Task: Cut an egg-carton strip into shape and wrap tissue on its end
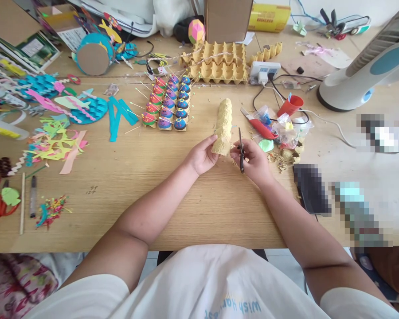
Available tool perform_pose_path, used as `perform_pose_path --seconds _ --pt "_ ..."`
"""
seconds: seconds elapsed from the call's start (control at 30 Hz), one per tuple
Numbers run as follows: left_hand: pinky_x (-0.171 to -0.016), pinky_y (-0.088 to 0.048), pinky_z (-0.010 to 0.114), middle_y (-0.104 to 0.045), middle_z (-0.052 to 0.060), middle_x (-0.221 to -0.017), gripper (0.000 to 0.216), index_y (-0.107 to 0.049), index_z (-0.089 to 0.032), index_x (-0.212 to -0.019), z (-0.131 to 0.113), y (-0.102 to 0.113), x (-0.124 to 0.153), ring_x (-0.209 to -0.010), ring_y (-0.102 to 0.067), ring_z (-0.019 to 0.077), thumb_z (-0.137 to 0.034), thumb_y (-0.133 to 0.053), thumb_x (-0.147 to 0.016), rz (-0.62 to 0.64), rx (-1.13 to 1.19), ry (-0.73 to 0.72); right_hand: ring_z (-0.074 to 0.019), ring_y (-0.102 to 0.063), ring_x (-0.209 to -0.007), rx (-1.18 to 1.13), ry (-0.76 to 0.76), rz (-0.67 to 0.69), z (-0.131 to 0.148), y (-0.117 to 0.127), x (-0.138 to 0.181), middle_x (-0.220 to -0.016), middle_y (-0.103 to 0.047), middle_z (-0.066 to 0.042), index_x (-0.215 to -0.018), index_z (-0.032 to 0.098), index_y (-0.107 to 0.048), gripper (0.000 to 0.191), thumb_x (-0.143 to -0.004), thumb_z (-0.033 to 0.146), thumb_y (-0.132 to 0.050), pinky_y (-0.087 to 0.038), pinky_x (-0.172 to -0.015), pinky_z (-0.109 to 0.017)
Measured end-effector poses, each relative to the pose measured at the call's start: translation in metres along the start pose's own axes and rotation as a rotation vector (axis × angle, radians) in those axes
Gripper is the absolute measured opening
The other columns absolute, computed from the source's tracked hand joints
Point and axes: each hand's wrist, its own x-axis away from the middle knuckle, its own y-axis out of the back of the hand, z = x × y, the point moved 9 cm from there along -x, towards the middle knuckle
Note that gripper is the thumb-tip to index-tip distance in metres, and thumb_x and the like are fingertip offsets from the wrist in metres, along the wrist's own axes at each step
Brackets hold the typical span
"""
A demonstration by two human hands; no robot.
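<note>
A strip of pale yellow egg carton points away from me, its near end held by my left hand. My left thumb rests on its side, and the other fingers go underneath. Beside the strip's near right edge, my right hand grips dark scissors with the blades pointing away from me. I cannot tell whether the blades touch the carton. Just beyond my left hand stand three rows of painted egg-carton cups, red, purple and blue, with thin pins sticking out.
Uncut egg cartons lie at the back. A red utility knife, a red cup and carton scraps are right of my hands. A white fan-like appliance stands far right. Paper strips and orange-handled scissors lie left.
</note>
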Motion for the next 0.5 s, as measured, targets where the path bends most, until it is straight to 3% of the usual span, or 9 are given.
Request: perform_pose_path --seconds 0.07,0.2,0.33,0.5 --pt "-0.049 -0.051 0.014 -0.08 0.002 -0.083 0.021 -0.075 -0.013 -0.102 0.0 0.003 -0.001 -0.067 -0.075 0.0091 -0.018 -0.056 -0.109 0.003 0.012 0.025 -0.024 -0.068 -0.09 0.218 0.115 -0.024 0.009 0.005 0.001 -0.101 -0.075 -0.006 -0.112 0.029 -0.068 0.035 -0.089 0.049 -0.085 -0.055 -0.083 -0.042" --pt "-0.053 -0.054 0.016 -0.083 0.003 -0.091 0.015 -0.077 -0.016 -0.11 -0.004 0.013 -0.008 -0.074 -0.077 0.0125 -0.021 -0.064 -0.106 0.019 -0.017 -0.005 -0.0337 -0.065 -0.108 0.56 0.331 0.001 0.022 0.003 0.003 -0.114 -0.073 -0.012 -0.124 0.027 -0.064 0.055 -0.083 0.055 -0.087 -0.055 -0.097 -0.053" --pt "-0.059 -0.057 0.015 -0.082 0.003 -0.09 0.019 -0.077 -0.015 -0.111 -0.005 0.016 -0.011 -0.075 -0.077 0.0103 -0.018 -0.058 -0.109 -0.02 0.004 -0.035 -0.0361 -0.064 -0.114 0.732 0.415 0.06 0.02 -0.006 0.004 -0.115 -0.073 -0.013 -0.132 0.024 -0.062 0.047 -0.092 0.043 -0.078 -0.052 -0.103 -0.054" --pt "-0.056 -0.058 0.013 -0.081 0.004 -0.085 0.034 -0.073 -0.009 -0.11 -0.004 0.003 -0.003 -0.07 -0.077 0.0093 -0.02 -0.042 -0.117 -0.037 0.108 -0.017 -0.035 -0.064 -0.115 0.844 0.465 0.067 0.021 -0.011 0.006 -0.112 -0.073 -0.012 -0.136 0.023 -0.063 0.044 -0.093 0.029 -0.073 -0.053 -0.1 -0.05"
